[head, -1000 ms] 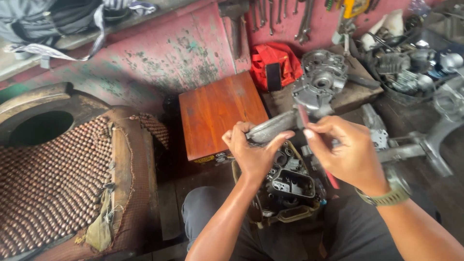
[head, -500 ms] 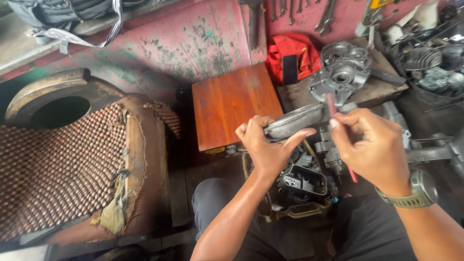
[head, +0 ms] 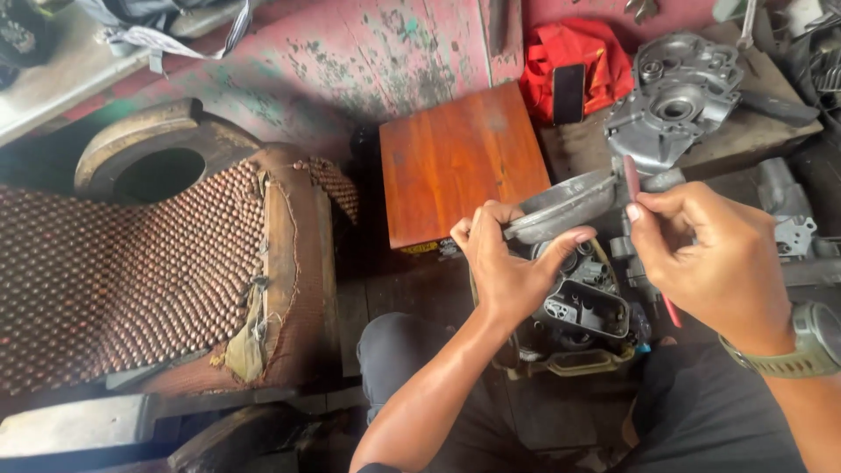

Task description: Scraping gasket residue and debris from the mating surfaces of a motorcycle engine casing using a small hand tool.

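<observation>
Head view: wooden board (head: 460,162) and engine casing (head: 674,96) lie beyond both hands.

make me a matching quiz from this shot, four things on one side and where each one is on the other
Things:
1. grey cover
2. red-handled tool
3. wooden box
4. watch

Places:
A. on the right wrist
B. on the floor beyond the hands
C. held in the left hand
D. held in the right hand

Pairs: 1-C, 2-D, 3-B, 4-A
</observation>
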